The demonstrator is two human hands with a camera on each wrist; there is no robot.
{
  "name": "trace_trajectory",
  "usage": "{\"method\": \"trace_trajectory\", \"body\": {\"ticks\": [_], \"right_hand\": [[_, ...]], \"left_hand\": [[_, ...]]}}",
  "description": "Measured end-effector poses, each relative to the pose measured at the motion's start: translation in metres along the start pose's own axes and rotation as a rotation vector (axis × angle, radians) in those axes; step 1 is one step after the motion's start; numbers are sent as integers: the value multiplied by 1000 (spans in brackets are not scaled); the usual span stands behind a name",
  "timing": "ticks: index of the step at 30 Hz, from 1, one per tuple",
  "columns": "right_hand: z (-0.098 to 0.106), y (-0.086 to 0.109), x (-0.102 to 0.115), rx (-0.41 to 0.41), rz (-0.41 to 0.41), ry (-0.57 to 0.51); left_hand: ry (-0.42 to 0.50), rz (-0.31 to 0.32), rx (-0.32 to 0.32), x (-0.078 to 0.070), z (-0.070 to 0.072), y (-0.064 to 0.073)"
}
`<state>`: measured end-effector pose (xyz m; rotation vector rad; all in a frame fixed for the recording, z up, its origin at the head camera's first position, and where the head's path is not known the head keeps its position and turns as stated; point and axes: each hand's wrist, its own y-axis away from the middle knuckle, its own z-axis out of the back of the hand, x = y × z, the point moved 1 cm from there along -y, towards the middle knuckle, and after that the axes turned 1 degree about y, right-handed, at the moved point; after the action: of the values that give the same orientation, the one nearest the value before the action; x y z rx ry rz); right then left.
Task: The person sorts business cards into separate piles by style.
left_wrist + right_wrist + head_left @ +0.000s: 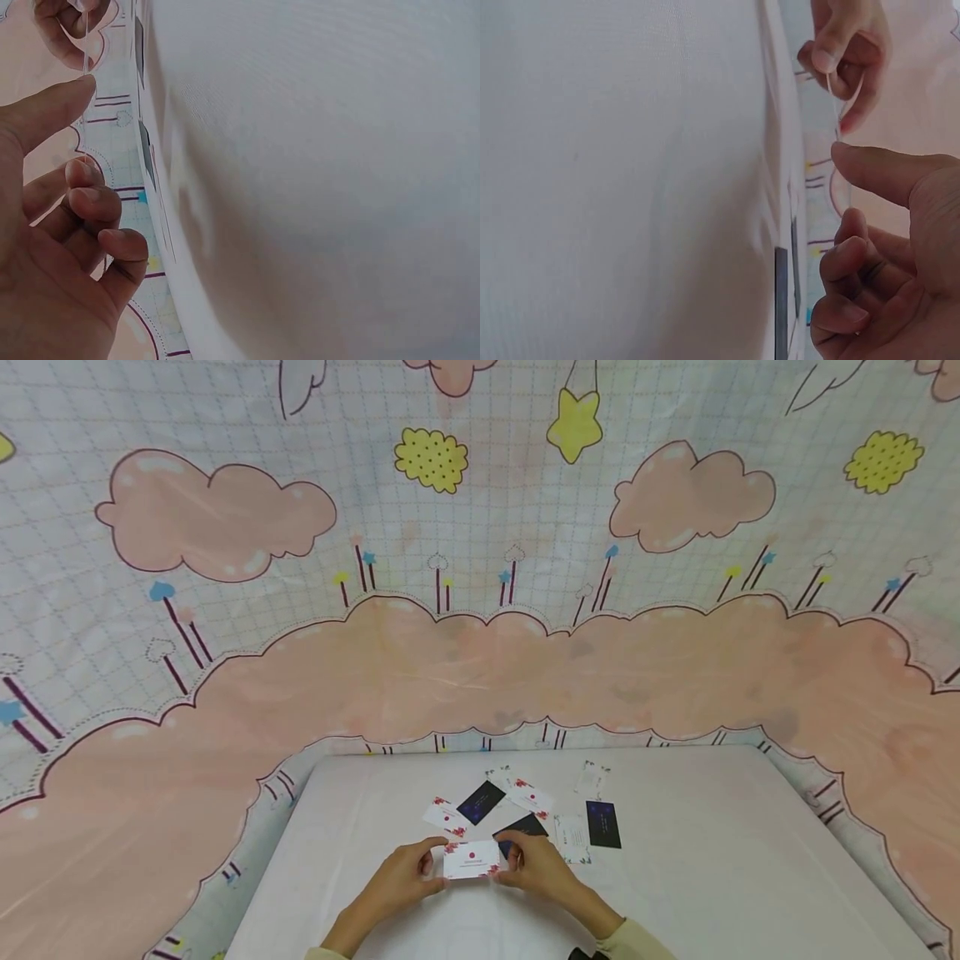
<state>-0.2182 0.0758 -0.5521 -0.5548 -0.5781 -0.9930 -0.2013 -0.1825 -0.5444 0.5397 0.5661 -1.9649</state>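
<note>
The white card with red flowers (471,860) is held up between the two hands at the near side of the worktop (735,843), in front of the other cards. The left hand (402,872) has its grip pinched on the card's left end, thumb at the lower corner and a finger at the upper; the grip of the right hand (542,867) pinches the right end likewise. Fingertips cover the corners, and the small print is too fine to read. In both wrist views the card shows edge-on as a thin pale line, its face hidden, and the opposite hand is cut off at the top.

The right hand hides part of a dark card (531,824); whether it touches that card cannot be told. The frame crops both beige sleeves (636,941), and a black object (587,954) at the bottom edge is too cut off to identify.

Eight more cards lie on the worktop: three dark, two white with red flowers (529,795), and three white with greyish leaves (572,837), one of these partly covered. With the held one, that makes nine in view. Behind, the patterned cloth (480,677) shows two large pink clouds and two yellow dotted ones complete; other shapes are cropped.
</note>
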Motion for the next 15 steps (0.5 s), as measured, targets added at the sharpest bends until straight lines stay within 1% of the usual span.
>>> {"method": "trace_trajectory", "body": {"ticks": [5, 7, 10, 15], "right_hand": [[-8, -2, 6, -3, 1, 6], [-11, -2, 8, 1, -3, 19], [-14, -1, 10, 23, -33, 49], [-17, 0, 12, 63, -73, 71]], "left_hand": [[-14, 9, 11, 7, 1, 3], [-18, 23, 29, 9, 1, 4], [-17, 56, 66, 11, 2, 5], [-5, 92, 112, 12, 3, 7]]}}
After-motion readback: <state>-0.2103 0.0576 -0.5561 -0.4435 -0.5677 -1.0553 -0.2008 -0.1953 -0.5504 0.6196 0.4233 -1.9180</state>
